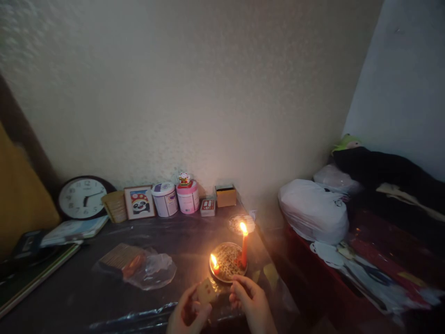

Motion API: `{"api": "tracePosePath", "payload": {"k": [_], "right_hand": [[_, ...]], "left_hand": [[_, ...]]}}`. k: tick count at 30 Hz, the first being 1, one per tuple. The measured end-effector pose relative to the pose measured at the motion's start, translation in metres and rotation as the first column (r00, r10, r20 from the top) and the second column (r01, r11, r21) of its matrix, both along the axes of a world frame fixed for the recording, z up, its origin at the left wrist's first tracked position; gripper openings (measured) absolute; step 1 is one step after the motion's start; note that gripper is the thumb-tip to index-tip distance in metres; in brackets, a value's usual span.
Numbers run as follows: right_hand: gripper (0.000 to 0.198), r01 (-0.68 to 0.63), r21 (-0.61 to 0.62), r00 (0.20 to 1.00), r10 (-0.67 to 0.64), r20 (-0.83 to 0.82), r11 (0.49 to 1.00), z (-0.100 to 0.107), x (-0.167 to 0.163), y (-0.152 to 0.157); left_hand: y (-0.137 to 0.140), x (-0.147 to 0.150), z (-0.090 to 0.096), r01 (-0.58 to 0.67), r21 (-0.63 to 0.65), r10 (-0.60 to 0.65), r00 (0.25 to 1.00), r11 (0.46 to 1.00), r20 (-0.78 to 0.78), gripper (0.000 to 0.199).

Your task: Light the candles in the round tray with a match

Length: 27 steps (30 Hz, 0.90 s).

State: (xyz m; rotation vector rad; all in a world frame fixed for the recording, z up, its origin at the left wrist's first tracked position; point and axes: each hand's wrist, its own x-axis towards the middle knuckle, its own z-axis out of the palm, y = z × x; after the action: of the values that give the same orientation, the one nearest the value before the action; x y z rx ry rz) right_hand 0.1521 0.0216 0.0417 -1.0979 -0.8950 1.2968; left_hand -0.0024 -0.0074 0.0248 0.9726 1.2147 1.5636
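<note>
Head camera looks down on a dim table (86,292) lit by two small flames. Nearest, at the bottom edge, the left hand (187,313) is curled around a small matchbox (206,291), fingers folded under it and thumb along its side, so the box is tipped up toward the light. Just right of those fingers, the right hand (251,304) has its fingertips (237,282) pinched narrowly together at the near rim of a round metal dish (227,262); whether something thin is held between them I cannot tell.

Right beyond the fingertips, the dish holds a short candle stub (215,265) burning at its left side and a tall red candle (244,249) standing upright at its right side, also lit. Left of the left hand's fingers, well apart, lies a crumpled clear plastic bag (139,266) with a flat packet inside.

Farther past the dish, a small glass saucer (241,223) sits near the table's corner. Along the wall behind stand, from left, a round wall clock (81,198), a framed panda picture (139,202), a white tub (164,199), a pink tub (188,196) with a figurine on its lid, and a small cardboard box (225,195). Off to the right of the right hand's fingers, a white plastic bag (313,211) rests on a red surface.
</note>
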Motion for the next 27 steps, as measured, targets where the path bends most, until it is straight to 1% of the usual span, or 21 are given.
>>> {"api": "tracePosePath", "payload": {"k": [3, 5, 7, 10, 12, 15, 17, 20, 23, 27], "right_hand": [[0.053, 0.02, 0.0, 1.0, -0.019, -0.024, 1.0, -0.005, 0.001, 0.002], [0.051, 0.008, 0.015, 0.999, -0.007, -0.051, 1.0, -0.006, 0.0, 0.002], [0.048, -0.01, 0.054, 0.999, 0.012, -0.042, 0.998, -0.003, -0.001, 0.0], [0.049, 0.007, 0.115, 0.997, -0.017, 0.079, 0.993, 0.006, -0.001, -0.003], [0.049, 0.03, 0.151, 0.985, -0.055, 0.164, 0.988, 0.011, 0.001, -0.005], [0.048, 0.033, 0.165, 0.973, -0.069, 0.219, 0.986, 0.013, 0.004, -0.007], [0.047, 0.034, 0.143, 0.976, -0.064, 0.208, 0.989, 0.013, 0.005, -0.007], [0.044, 0.021, 0.144, 0.986, -0.043, 0.158, 0.989, 0.015, 0.003, -0.008], [0.039, -0.063, 0.169, 0.99, 0.04, 0.135, 0.984, 0.019, -0.001, -0.012], [0.033, -0.167, 0.251, 0.976, 0.124, 0.179, 0.953, 0.027, -0.005, -0.022]], "left_hand": [[0.001, -0.007, 0.003, 0.034, -0.041, -0.029, 0.993, 0.999, 0.112, 0.057], [0.003, -0.01, -0.001, 0.104, -0.037, -0.093, 0.97, 0.994, 0.224, 0.053], [0.007, -0.013, -0.007, 0.188, -0.006, -0.176, 0.928, 0.982, 0.328, 0.046], [0.013, -0.017, -0.016, 0.328, 0.033, -0.306, 0.833, 0.944, 0.46, 0.035], [0.016, -0.019, -0.019, 0.381, 0.039, -0.344, 0.783, 0.924, 0.519, 0.035], [0.016, -0.018, -0.018, 0.421, 0.037, -0.364, 0.733, 0.906, 0.575, 0.041], [0.014, -0.016, -0.017, 0.459, 0.045, -0.388, 0.689, 0.887, 0.612, 0.046], [0.011, -0.012, -0.016, 0.478, 0.053, -0.393, 0.648, 0.877, 0.652, 0.044], [0.009, -0.01, -0.018, 0.489, 0.048, -0.392, 0.633, 0.871, 0.667, 0.044], [0.006, -0.009, -0.02, 0.518, -0.035, -0.361, 0.641, 0.855, 0.677, 0.042]]}}
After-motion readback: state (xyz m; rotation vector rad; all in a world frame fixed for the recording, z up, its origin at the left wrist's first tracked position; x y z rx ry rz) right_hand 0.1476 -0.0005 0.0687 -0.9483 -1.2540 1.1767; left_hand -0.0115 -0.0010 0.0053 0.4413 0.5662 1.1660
